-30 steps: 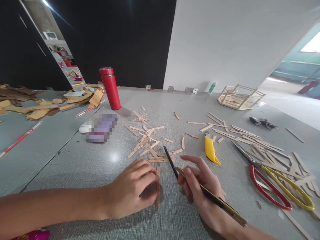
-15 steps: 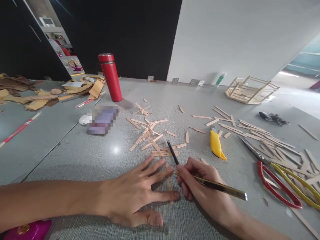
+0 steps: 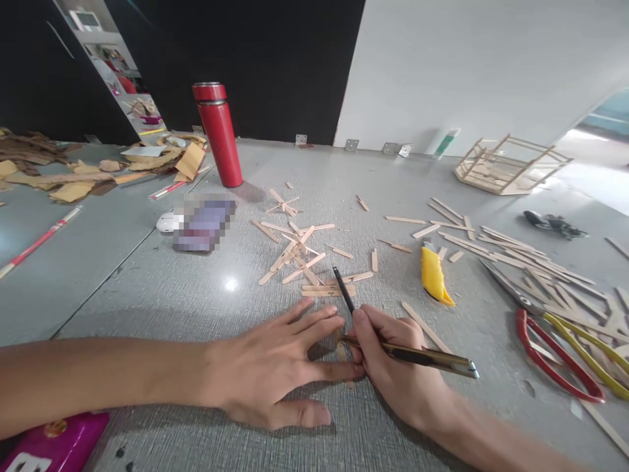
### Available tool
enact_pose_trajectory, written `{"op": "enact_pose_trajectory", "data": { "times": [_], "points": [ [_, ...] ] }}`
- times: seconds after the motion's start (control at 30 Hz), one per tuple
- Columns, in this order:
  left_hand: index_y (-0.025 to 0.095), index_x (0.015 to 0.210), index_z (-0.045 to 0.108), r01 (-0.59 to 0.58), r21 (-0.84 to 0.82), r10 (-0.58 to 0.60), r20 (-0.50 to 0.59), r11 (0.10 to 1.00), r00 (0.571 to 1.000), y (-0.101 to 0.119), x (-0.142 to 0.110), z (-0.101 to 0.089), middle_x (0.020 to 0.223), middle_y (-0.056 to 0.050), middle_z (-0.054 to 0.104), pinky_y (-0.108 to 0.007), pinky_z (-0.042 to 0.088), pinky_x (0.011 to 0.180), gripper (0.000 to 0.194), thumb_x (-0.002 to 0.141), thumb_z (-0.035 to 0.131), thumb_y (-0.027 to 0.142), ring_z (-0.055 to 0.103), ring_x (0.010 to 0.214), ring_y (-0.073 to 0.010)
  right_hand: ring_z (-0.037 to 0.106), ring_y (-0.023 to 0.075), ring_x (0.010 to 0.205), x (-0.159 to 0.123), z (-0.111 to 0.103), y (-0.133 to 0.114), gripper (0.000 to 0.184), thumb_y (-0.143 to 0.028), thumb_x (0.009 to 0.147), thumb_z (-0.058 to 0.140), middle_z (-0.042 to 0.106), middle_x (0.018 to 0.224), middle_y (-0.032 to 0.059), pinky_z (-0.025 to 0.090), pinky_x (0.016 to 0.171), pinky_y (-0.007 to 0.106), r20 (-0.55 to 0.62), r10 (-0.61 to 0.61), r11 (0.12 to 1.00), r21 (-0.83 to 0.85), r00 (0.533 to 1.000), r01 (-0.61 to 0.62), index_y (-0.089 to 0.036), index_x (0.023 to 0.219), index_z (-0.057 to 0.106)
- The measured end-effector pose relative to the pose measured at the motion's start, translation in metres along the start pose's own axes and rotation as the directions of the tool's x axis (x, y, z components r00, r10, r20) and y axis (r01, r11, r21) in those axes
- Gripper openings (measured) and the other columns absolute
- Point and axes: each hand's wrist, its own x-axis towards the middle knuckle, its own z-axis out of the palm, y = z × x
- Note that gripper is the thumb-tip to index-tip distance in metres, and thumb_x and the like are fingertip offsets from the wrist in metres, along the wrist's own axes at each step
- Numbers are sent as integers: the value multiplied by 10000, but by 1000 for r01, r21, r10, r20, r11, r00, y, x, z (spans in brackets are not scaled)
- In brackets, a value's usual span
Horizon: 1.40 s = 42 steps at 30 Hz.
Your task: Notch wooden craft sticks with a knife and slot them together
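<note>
My left hand (image 3: 280, 367) lies flat on the grey table (image 3: 162, 308) with its fingers spread, pressing down a short wooden stick (image 3: 341, 352) that shows between the fingers. My right hand (image 3: 398, 367) is closed round a gold and black utility knife (image 3: 417, 354). Its dark blade end (image 3: 343, 288) points away from me, just past the stick. The two hands touch at the fingertips.
Loose wooden sticks (image 3: 299, 252) lie scattered beyond the hands. A yellow cutter (image 3: 435, 276), red and yellow scissors (image 3: 555, 328) and more sticks lie to the right. A red flask (image 3: 219, 134), a phone (image 3: 204, 225), cardboard scraps (image 3: 73, 174) and a stick frame (image 3: 506, 167) stand farther off. A pink object (image 3: 59, 446) is at the near left.
My left hand has gone from curled over the stick to flat with fingers spread. My right hand has brought the knife in close against the stick. The view has tilted down slightly.
</note>
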Motion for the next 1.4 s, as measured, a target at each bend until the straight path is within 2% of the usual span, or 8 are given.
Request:
{"op": "enact_pose_trajectory", "data": {
  "times": [0.2,0.5,0.67,0.87,1.0,1.13,1.23,1.4],
  "points": [
    [294,1603,341,14,17,-14,25,1000,1000,0,0,1,1723,-134,131,-649,122,1261,657,1041,334,634,127,1579,-402,382,89,414,2,3,-3,430,-341,1070,418,475,495,-67,313,440,253,-3,-8,999,-38,1000,7,-237,653,420],
    [328,1608,323,-32,-16,32,30,999,999,-3,-1,-1,1735,-114,38,-673,105,1249,643,1031,406,600,89,1574,-433,417,98,414,1,2,-3,429,-360,1071,393,495,500,-59,328,471,268,12,23,996,-83,1000,-22,-239,661,436],
    [301,1572,408,-20,-18,19,-27,1000,999,-2,-1,1,1728,-127,70,-688,140,1236,627,1024,443,604,152,1560,-455,432,100,428,1,1,-5,432,-362,1075,386,517,519,-53,336,485,264,24,32,997,-69,999,-30,-237,665,443],
    [309,1588,376,-14,-11,13,-23,1000,1000,-1,-2,0,1729,-115,95,-677,136,1243,652,1020,433,626,129,1567,-444,394,102,444,0,1,-4,441,-384,1081,380,475,519,-62,333,468,251,39,52,998,-24,998,-51,-238,672,455],
    [282,1591,375,-30,0,30,-29,1000,999,-2,-1,2,1723,-151,75,-693,153,1227,656,1029,416,618,142,1558,-468,423,102,432,0,2,-4,431,-373,1077,394,488,514,-59,335,462,254,24,29,999,-31,999,-29,-239,674,465],
    [288,1582,389,-39,20,40,-57,999,998,-3,-1,4,1722,-158,68,-702,202,1205,671,1002,491,610,206,1535,-491,429,106,428,1,3,-6,437,-373,1075,400,494,505,-55,333,467,264,9,23,998,-64,1000,-22,-240,664,466],
    [289,1582,387,-44,17,44,-55,999,998,-3,-1,4,1721,-164,73,-702,198,1207,693,984,531,610,205,1536,-490,427,105,441,1,2,-7,434,-373,1077,406,496,517,-56,337,477,262,24,22,998,-59,999,-21,-237,670,473],
    [263,1581,395,-48,-14,48,-55,999,997,-3,-1,3,1716,-159,72,-685,117,1241,648,1027,443,597,116,1567,-437,397,100,426,1,2,-7,433,-370,1073,412,471,503,-64,332,464,254,26,21,999,-44,999,-20,-240,662,459]
  ]
}}
